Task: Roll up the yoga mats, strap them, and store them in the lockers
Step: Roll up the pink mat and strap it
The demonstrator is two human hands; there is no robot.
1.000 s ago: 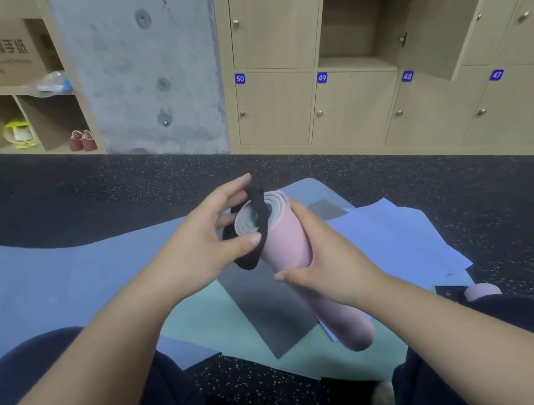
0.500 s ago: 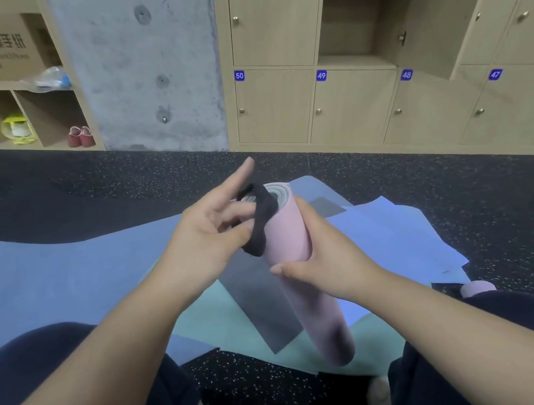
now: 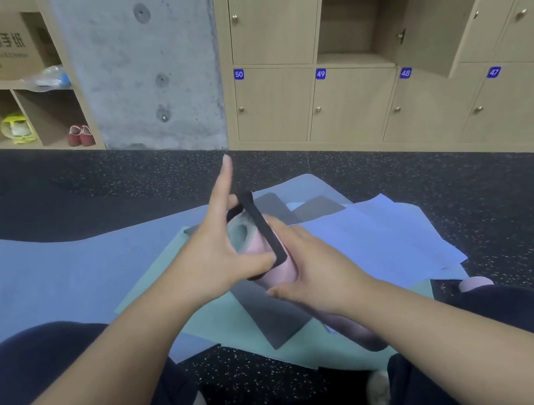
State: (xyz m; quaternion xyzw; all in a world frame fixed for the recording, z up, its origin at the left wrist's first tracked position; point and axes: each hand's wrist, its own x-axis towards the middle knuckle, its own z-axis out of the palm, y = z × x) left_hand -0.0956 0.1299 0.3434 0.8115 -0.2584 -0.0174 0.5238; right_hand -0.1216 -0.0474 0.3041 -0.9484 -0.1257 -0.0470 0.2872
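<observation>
Above our knees, we are holding a rolled pink mat (image 3: 277,270) tilted over flat mats (image 3: 61,274) overlapping on the speckled floor (image 3: 463,180). Our right hand (image 3: 318,278) is wrapping curled fingers around the roll's middle. Our left hand (image 3: 211,255) is pinching a black strap (image 3: 264,228) looped over the roll's far end, forefinger pointing straight up. Beyond, open floor is stretching to the lockers (image 3: 348,107), one locker door (image 3: 438,10) standing open.
</observation>
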